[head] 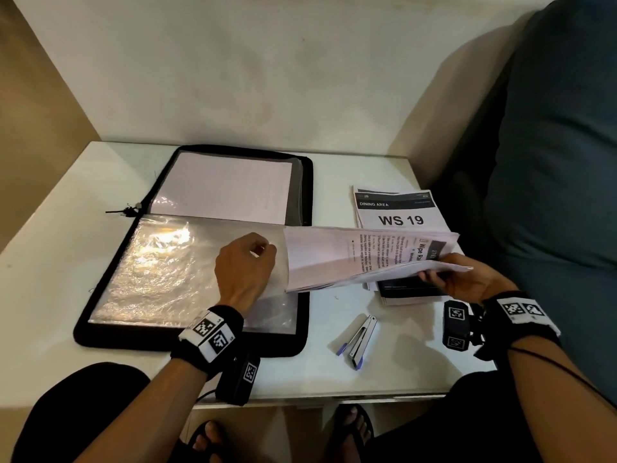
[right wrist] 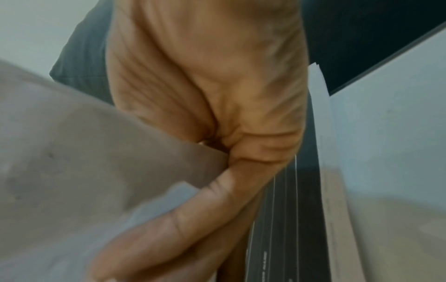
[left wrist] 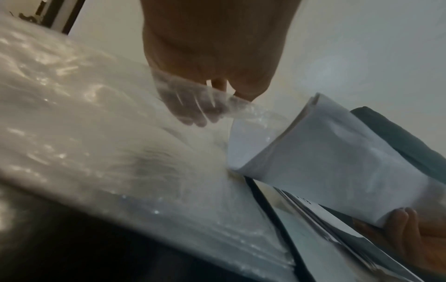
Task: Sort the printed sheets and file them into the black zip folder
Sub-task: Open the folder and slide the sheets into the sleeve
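Observation:
The black zip folder [head: 302,342] lies open on the white table, a white sheet [head: 227,188] in its far half. A shiny clear plastic sleeve [head: 157,272] covers its near half. My left hand [head: 248,262] pinches the sleeve's [left wrist: 101,133] right edge and lifts it, fingers [left wrist: 193,106] seen through the plastic. My right hand [head: 464,279] grips a bundle of printed sheets [head: 364,259] by its right end. The bundle's left end sits at the sleeve's opening. In the right wrist view the thumb [right wrist: 193,209] presses on the sheets [right wrist: 72,152].
A pile of printed sheets headed "WS 19" [head: 400,212] lies right of the folder, another dark-banded pile [head: 410,290] under my right hand. A stapler [head: 360,339] lies near the table's front edge. A blue cushion [head: 561,162] stands at right, walls behind and left.

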